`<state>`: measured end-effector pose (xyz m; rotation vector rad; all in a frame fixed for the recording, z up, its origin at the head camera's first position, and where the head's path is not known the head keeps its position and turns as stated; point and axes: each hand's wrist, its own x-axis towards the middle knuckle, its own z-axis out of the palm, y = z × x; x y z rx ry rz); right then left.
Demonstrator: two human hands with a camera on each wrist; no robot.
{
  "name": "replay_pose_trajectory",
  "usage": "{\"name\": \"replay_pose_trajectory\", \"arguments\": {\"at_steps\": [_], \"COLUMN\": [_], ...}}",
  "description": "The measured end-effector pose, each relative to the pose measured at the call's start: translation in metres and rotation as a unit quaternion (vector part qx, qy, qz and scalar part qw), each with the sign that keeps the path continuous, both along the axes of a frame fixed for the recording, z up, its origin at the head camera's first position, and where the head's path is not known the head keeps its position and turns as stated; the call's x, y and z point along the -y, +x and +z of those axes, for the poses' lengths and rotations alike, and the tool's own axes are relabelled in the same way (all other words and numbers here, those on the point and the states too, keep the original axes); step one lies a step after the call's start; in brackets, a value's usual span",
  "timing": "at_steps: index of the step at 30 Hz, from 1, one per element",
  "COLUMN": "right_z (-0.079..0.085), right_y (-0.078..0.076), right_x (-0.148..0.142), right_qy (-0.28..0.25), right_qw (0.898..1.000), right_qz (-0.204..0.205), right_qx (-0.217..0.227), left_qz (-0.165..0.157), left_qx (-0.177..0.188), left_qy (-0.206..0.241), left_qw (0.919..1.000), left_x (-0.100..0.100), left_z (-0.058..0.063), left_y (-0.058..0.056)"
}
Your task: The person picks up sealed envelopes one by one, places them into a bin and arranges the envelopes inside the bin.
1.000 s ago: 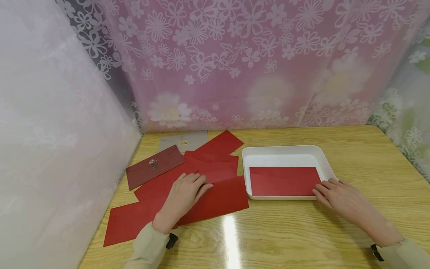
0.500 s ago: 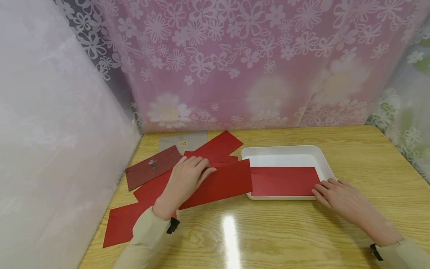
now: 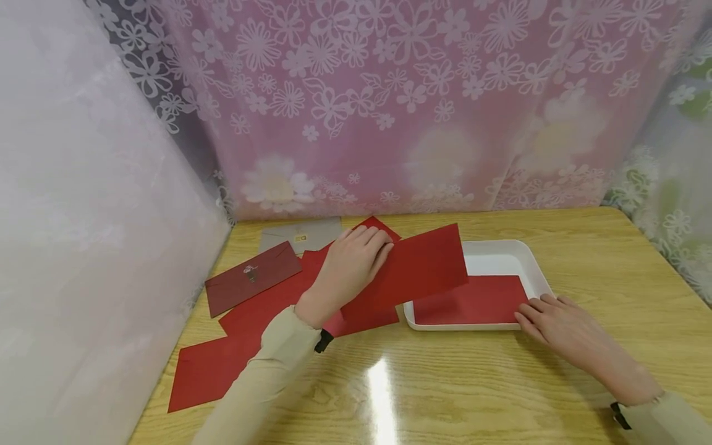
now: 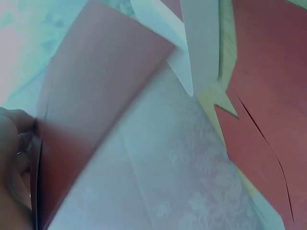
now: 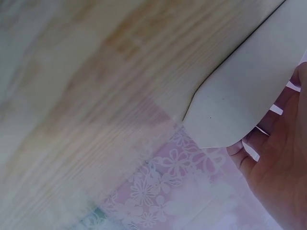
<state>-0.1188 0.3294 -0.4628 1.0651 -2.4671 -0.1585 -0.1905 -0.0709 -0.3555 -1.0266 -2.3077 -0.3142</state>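
Note:
Between thumb and fingers, my left hand [image 3: 347, 272] pinches a red envelope [image 3: 417, 266] by its left end. That envelope is raised and tilted, its right end overlapping the left part of a white tray [image 3: 495, 264] in the head view. The left wrist view shows the held envelope [image 4: 96, 86] stretching away from the fingers. A second red envelope [image 3: 481, 303] lies flat inside the tray. At the tray's front right corner, my right hand [image 3: 562, 327] holds the rim. The right wrist view has its fingers hooked over the edge of the tray wall [image 5: 244, 96].
Several red envelopes [image 3: 200, 374] overlap in a loose pile on the left of the wooden table [image 3: 473, 383]. Behind them lie a maroon envelope [image 3: 253, 278] and a grey envelope [image 3: 303, 235]. A floral curtain [image 3: 389, 93] hangs along the back, with a white sheet [image 3: 100, 216] at left.
My left hand has picked the top red envelope off the pile and carried it up and right, partly over the tray. The right hand has stayed at the tray corner.

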Motion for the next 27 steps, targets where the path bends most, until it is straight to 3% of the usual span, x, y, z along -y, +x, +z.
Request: {"name": "replay_pose_trajectory", "arguments": {"at_steps": [9, 16, 21, 27], "right_z": [-0.002, -0.003, -0.003, -0.001], "right_y": [0.000, 0.001, 0.001, 0.000], "right_x": [-0.001, -0.003, -0.003, -0.003], "right_qy": [-0.013, 0.006, 0.020, 0.017], "right_qw": [1.000, 1.000, 1.000, 1.000], "right_qz": [-0.002, 0.003, 0.014, 0.006], "right_qx": [-0.008, -0.007, -0.017, -0.007], "left_qz": [-0.019, -0.038, -0.030, -0.021], "left_qx": [0.022, 0.024, 0.062, 0.109], "left_qy": [0.014, 0.018, -0.037, -0.106], "left_qw": [0.9995, 0.9989, 0.9969, 0.9881], "left_x": [-0.056, -0.096, -0.116, -0.127], "left_z": [-0.006, -0.018, -0.032, -0.052], "left_y": [-0.029, -0.040, -0.044, -0.044]}}
